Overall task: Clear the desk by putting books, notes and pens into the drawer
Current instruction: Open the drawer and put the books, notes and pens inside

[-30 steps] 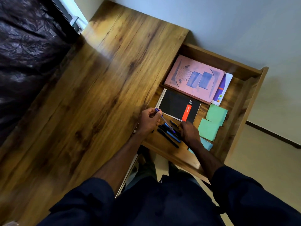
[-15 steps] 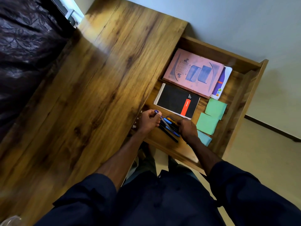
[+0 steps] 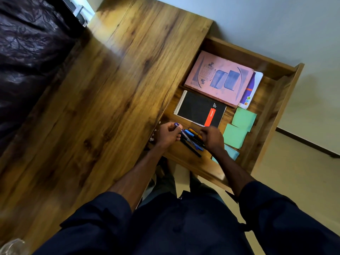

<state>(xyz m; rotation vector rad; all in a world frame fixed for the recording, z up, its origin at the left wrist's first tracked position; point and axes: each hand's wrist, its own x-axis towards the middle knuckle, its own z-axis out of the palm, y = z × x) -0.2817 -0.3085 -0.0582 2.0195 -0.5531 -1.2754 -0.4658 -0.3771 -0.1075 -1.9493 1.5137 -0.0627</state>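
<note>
The wooden drawer (image 3: 287, 92) stands pulled out to the right of the desk top (image 3: 103, 100). Inside lie a pink book (image 3: 219, 76) over a white booklet (image 3: 256, 80), a black spiral notebook (image 3: 198, 107), green notes (image 3: 243, 117) and a blue note (image 3: 232, 153). Several pens (image 3: 191, 138) lie bunched at the drawer's near end. My left hand (image 3: 168, 134) pinches the top of a blue pen (image 3: 177, 125) in that bunch. My right hand (image 3: 212, 138) is curled over the pens' other end; whether it holds them is hidden.
A dark quilted cover (image 3: 27, 52) fills the left side past the desk. A clear crumpled thing (image 3: 12, 247) sits at the desk's near left corner. A pale wall and the floor (image 3: 298, 181) lie to the right of the drawer.
Both hands have stayed on the pen bunch, drawing it a little closer together. The camera has shifted slightly; the books and notes lie as before.
</note>
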